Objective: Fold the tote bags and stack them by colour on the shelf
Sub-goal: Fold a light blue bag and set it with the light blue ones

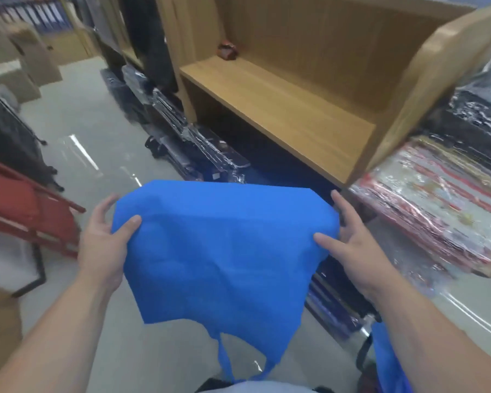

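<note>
Head cam view: the blue tote bag point(219, 251) is held up in the air in front of the wooden shelf point(281, 109), handles dangling down. Left hand point(102, 245) pinches its left edge, thumb on top, fingers underneath. Right hand point(352, 251) pinches the right edge the same way, fingers fairly straight.

A light wooden shelf unit point(281, 109) stands open, and on its broad board sits only a small dark red-brown object point(227, 51), tucked into the back left corner. Below, on the pale grey glossy floor point(97, 131), a row of dark plastic-wrapped flat packs point(204, 148) lies along the unit's foot. By its right end is a stack of red-and-cream plastic-wrapped packs point(437, 211). Brown cardboard boxes point(31, 58) stand on the floor far left
</note>
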